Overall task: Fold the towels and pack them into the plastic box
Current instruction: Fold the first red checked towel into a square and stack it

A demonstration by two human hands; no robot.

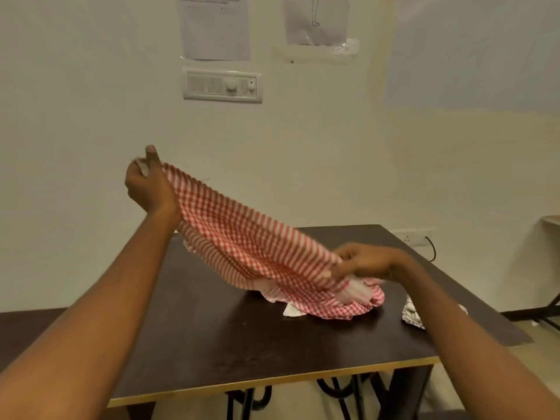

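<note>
Before me stands a dark table (pixel 212 338) with a pale front edge. Resting on it: my red-checked towel's (pixel 339 301) lower end, and a black-and-white patterned cloth (pixel 412 317) at right.

You have 1 red checked towel (pixel 242 237) in your 2 hands, left hand (pixel 148 186) and right hand (pixel 363 262). On the 1 bench (pixel 242 334) lies 1 patterned cloth (pixel 412 313). On the wall: 2 papers (pixel 215 28), 1 switch panel (pixel 222 85).

Towel (pixel 257 256) over table (pixel 242 344)
</note>
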